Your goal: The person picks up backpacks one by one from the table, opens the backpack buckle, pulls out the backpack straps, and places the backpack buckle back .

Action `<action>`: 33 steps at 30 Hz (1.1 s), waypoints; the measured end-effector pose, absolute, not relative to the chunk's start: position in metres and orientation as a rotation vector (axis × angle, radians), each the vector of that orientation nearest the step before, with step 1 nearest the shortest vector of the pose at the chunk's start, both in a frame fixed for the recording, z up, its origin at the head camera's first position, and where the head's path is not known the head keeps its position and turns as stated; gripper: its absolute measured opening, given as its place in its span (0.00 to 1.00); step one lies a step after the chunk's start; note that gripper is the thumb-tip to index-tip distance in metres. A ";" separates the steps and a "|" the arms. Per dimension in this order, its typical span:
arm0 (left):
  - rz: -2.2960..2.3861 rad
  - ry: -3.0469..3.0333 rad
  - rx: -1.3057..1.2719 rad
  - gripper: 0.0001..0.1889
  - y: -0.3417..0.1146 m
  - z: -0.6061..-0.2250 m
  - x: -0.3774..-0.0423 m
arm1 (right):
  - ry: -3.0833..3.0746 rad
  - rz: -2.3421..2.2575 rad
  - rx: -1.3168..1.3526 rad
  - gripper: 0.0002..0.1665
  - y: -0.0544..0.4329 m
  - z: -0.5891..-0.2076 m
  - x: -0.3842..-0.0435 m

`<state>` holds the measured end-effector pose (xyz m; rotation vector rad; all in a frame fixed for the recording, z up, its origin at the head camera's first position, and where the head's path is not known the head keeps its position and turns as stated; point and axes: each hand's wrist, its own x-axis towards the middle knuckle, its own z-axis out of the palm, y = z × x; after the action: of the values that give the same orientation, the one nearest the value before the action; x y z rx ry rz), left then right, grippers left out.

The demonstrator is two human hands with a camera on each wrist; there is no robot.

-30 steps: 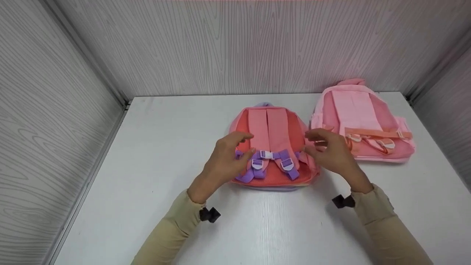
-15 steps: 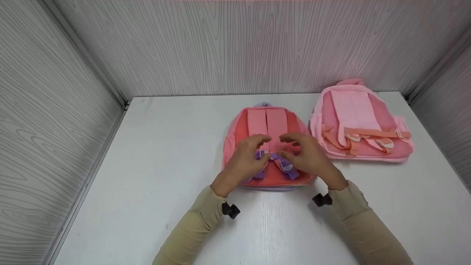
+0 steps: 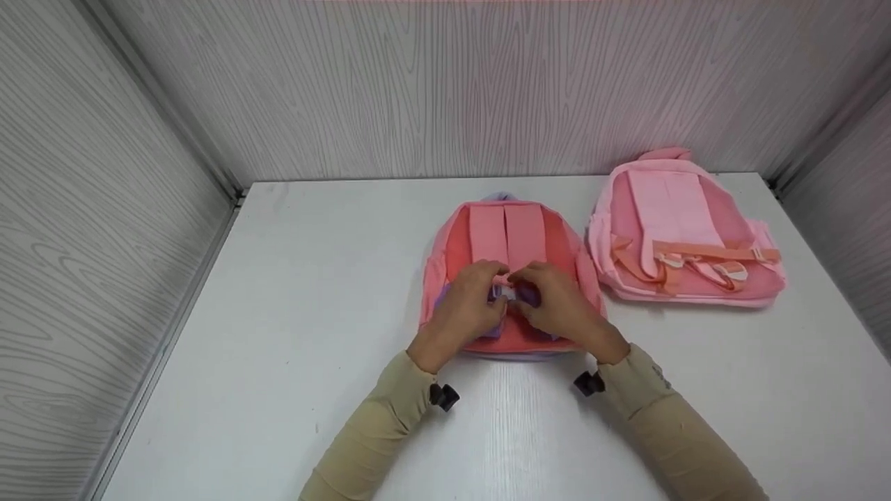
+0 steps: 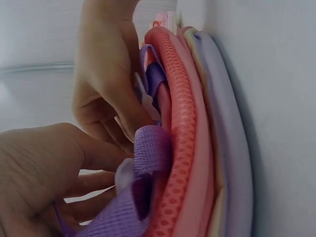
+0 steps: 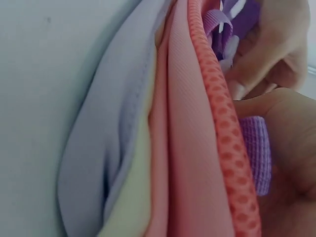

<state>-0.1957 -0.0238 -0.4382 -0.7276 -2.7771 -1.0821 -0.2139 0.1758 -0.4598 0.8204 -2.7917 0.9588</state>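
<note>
A small coral backpack [image 3: 525, 229] with a lavender front lies on the table, its shoulder straps facing up. Low on its back, purple webbing [image 4: 153, 148] runs to a white side-release buckle [image 3: 507, 292]. My left hand [image 3: 465, 309] pinches the left end of this buckle between thumb and fingers. From the other side my right hand [image 3: 560, 306] pinches its right end, thumb below and index finger above. The fingertips of both hands almost meet and cover much of the buckle. Both hands also show close over the mesh back in the left wrist view.
A second, lighter pink backpack [image 3: 672, 209] with orange straps lies straps-up to the right, close beside the first. Wood-grain panels [image 3: 418, 90] wall the white table [image 3: 313, 278] at the back and sides.
Both hands have moved inward over the coral backpack, from its two sides to the buckle in the middle. Their fingers have closed on it. The pink backpack has stayed put.
</note>
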 end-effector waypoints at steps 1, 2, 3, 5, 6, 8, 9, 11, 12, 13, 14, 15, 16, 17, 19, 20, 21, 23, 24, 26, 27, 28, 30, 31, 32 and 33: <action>-1.082 -2.750 -0.746 0.22 -0.023 -0.434 -0.193 | -2.776 0.953 0.836 0.21 0.176 -0.461 -0.214; -1.088 -2.716 -0.772 0.22 -0.022 -0.429 -0.190 | -2.756 0.953 0.853 0.20 0.176 -0.462 -0.215; -1.092 -2.680 -0.803 0.22 -0.020 -0.425 -0.187 | -2.735 0.956 0.872 0.18 0.176 -0.464 -0.216; -1.130 -2.616 -0.872 0.22 -0.015 -0.420 -0.181 | -2.698 0.984 0.900 0.17 0.176 -0.466 -0.218; -1.149 -2.599 -0.898 0.22 -0.012 -0.419 -0.179 | -2.686 1.003 0.901 0.17 0.176 -0.467 -0.219; -1.167 -2.591 -0.919 0.23 -0.008 -0.420 -0.178 | -2.670 1.046 0.904 0.17 0.176 -0.469 -0.220; -1.168 -2.601 -0.914 0.23 -0.006 -0.422 -0.178 | -2.672 1.055 0.900 0.18 0.176 -0.469 -0.220; -1.175 -2.627 -0.887 0.23 -0.005 -0.428 -0.180 | -2.685 1.062 0.880 0.19 0.176 -0.470 -0.220; -1.173 -2.642 -0.867 0.23 -0.004 -0.430 -0.182 | -2.693 1.046 0.866 0.20 0.175 -0.471 -0.220; -1.172 -2.657 -0.841 0.23 -0.005 -0.433 -0.184 | -2.706 1.030 0.856 0.19 0.175 -0.471 -0.219; -1.176 -2.672 -0.817 0.23 -0.005 -0.435 -0.186 | -2.719 1.011 0.843 0.19 0.174 -0.471 -0.219; -1.184 -2.686 -0.793 0.23 -0.006 -0.437 -0.188 | -2.731 0.992 0.832 0.19 0.173 -0.471 -0.218; -1.194 -2.700 -0.771 0.23 -0.007 -0.439 -0.190 | -2.739 0.974 0.822 0.19 0.173 -0.471 -0.218; -1.197 -2.716 -0.753 0.22 -0.008 -0.441 -0.192 | -2.747 0.953 0.813 0.19 0.172 -0.470 -0.217; -1.189 -2.745 -0.726 0.22 -0.010 -0.445 -0.197 | -2.757 0.921 0.805 0.18 0.171 -0.470 -0.216; -1.181 -2.760 -0.719 0.21 -0.011 -0.446 -0.198 | -2.755 0.910 0.803 0.18 0.170 -0.470 -0.216; -1.173 -2.771 -0.714 0.21 -0.013 -0.447 -0.200 | -2.752 0.903 0.804 0.18 0.170 -0.470 -0.216; -1.152 -2.786 -0.709 0.20 -0.015 -0.450 -0.203 | -2.745 0.895 0.804 0.17 0.169 -0.470 -0.216; -1.138 -2.789 -0.711 0.19 -0.016 -0.451 -0.204 | -2.742 0.895 0.806 0.16 0.169 -0.471 -0.216; -1.114 -2.798 -0.716 0.18 -0.019 -0.452 -0.206 | -2.733 0.909 0.811 0.15 0.170 -0.471 -0.217; -1.106 -2.808 -0.715 0.17 -0.019 -0.452 -0.206 | -2.732 0.922 0.811 0.14 0.170 -0.470 -0.217; -1.098 -2.814 -0.717 0.16 -0.020 -0.453 -0.207 | -2.728 0.935 0.812 0.13 0.171 -0.470 -0.217; -1.082 -2.820 -0.722 0.14 -0.021 -0.452 -0.208 | -2.715 0.967 0.817 0.12 0.171 -0.469 -0.217; -1.078 -2.832 -0.717 0.14 -0.022 -0.452 -0.208 | -2.713 0.983 0.817 0.12 0.172 -0.468 -0.217; -1.078 -2.847 -0.709 0.14 -0.023 -0.451 -0.208 | -2.714 0.996 0.814 0.12 0.172 -0.468 -0.217; -1.083 -2.852 -0.709 0.15 -0.024 -0.450 -0.209 | -2.715 1.011 0.811 0.12 0.172 -0.467 -0.217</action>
<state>-0.2087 -0.0237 -0.4500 -0.7093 -2.8524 -1.0831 -0.2172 0.1725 -0.4670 0.8113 -2.7151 1.0111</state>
